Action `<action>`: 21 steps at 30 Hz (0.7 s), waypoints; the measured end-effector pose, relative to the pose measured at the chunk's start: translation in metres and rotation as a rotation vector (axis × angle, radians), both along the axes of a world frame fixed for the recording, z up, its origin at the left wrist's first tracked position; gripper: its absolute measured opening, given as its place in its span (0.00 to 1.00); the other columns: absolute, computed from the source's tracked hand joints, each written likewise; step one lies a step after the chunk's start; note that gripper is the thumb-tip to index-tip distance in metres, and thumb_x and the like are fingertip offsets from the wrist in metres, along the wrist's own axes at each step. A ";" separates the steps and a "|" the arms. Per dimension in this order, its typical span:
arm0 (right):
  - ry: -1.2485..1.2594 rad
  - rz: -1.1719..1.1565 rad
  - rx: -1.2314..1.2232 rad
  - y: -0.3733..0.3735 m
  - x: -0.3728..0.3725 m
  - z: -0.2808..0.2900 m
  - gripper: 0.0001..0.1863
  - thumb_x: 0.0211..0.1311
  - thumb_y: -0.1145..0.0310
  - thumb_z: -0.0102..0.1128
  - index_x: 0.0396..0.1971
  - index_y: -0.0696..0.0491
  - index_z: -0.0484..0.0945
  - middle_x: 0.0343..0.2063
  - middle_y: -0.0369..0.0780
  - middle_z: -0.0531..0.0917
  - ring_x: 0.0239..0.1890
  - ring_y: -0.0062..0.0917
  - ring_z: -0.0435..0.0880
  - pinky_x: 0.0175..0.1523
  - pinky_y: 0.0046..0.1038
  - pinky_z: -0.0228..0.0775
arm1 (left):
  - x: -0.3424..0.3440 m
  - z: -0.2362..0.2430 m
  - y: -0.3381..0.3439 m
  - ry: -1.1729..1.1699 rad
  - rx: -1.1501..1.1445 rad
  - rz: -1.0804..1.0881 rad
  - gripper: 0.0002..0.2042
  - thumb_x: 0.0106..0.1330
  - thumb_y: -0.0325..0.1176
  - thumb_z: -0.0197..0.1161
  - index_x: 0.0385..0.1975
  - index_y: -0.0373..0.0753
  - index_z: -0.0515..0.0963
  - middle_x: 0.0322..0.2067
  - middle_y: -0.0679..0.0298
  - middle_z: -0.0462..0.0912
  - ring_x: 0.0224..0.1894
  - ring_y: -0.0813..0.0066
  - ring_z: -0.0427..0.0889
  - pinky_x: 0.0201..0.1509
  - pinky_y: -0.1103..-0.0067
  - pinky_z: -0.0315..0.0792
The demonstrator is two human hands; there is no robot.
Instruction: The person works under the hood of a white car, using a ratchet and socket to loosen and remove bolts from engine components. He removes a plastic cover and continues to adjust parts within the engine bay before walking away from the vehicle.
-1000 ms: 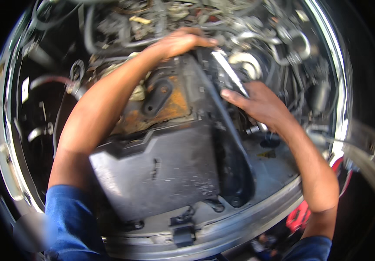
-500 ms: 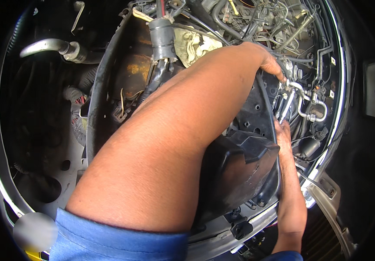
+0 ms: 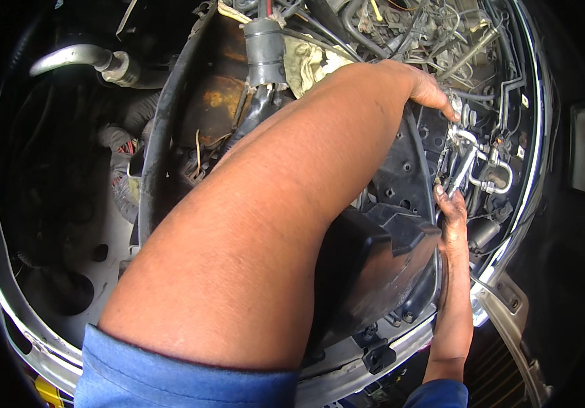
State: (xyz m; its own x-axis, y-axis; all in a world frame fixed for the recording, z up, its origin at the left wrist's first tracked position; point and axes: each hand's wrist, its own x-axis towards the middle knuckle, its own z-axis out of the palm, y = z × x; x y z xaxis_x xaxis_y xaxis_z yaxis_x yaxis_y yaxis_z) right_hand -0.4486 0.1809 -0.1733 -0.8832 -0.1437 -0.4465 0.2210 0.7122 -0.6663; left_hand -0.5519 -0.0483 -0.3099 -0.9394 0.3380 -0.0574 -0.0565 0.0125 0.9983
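Observation:
My left hand (image 3: pixel 432 95) reaches over to the metal fittings (image 3: pixel 468 136) at the right of the engine bay, fingertips at their upper end; what they grip, if anything, is hard to make out. Below it, my right hand (image 3: pixel 451 207) is closed on a silver wrench (image 3: pixel 462 173), which slants up among the bent metal pipes (image 3: pixel 503 180). My left forearm crosses the middle of the view and hides much of what lies beneath. A black perforated plate (image 3: pixel 408 163) is just left of the wrench.
A black plastic box (image 3: pixel 381 265) lies under my left arm. Dense hoses and pipes (image 3: pixel 442 34) fill the top right. At left are a curved metal pipe (image 3: pixel 68 61), a wiring bundle (image 3: pixel 122 170) and a pale cloth (image 3: pixel 313 61). The body edge (image 3: pixel 347 384) runs along the bottom.
The view has swung since a second ago, my left forearm now spanning the middle. In the last half second both hands and the wrench have shifted slightly rightward.

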 end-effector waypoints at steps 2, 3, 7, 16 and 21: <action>-0.004 -0.003 0.043 0.000 -0.002 0.002 0.13 0.68 0.58 0.67 0.35 0.50 0.76 0.24 0.28 0.76 0.23 0.11 0.72 0.28 0.17 0.63 | 0.002 0.001 -0.002 -0.007 0.000 -0.011 0.47 0.59 0.67 0.66 0.71 0.36 0.66 0.72 0.49 0.65 0.73 0.52 0.64 0.73 0.56 0.59; -0.026 0.012 0.067 0.000 -0.002 0.003 0.16 0.67 0.52 0.67 0.31 0.48 0.74 0.21 0.27 0.72 0.21 0.12 0.69 0.27 0.17 0.60 | 0.003 0.002 -0.002 -0.022 0.001 -0.032 0.48 0.59 0.68 0.65 0.71 0.37 0.66 0.72 0.49 0.64 0.73 0.52 0.64 0.73 0.56 0.59; 0.031 -0.162 0.107 0.000 -0.004 0.005 0.18 0.66 0.50 0.68 0.33 0.49 0.74 0.22 0.29 0.72 0.21 0.12 0.69 0.25 0.18 0.60 | 0.002 0.004 -0.002 -0.055 -0.043 -0.040 0.48 0.58 0.70 0.65 0.71 0.41 0.67 0.72 0.50 0.64 0.72 0.52 0.65 0.72 0.55 0.60; 0.030 0.040 0.225 0.008 -0.009 0.008 0.20 0.66 0.51 0.69 0.33 0.53 0.74 0.19 0.30 0.72 0.15 0.15 0.66 0.20 0.21 0.56 | 0.002 0.003 -0.003 0.047 -0.149 -0.041 0.50 0.57 0.75 0.60 0.72 0.43 0.65 0.74 0.54 0.62 0.76 0.55 0.60 0.75 0.57 0.55; 0.013 -0.009 0.249 0.002 -0.011 0.019 0.19 0.65 0.52 0.70 0.34 0.53 0.76 0.19 0.31 0.73 0.13 0.15 0.66 0.19 0.22 0.56 | 0.002 0.008 0.008 0.180 -0.276 0.040 0.50 0.59 0.78 0.51 0.69 0.38 0.69 0.72 0.51 0.65 0.75 0.53 0.61 0.76 0.60 0.55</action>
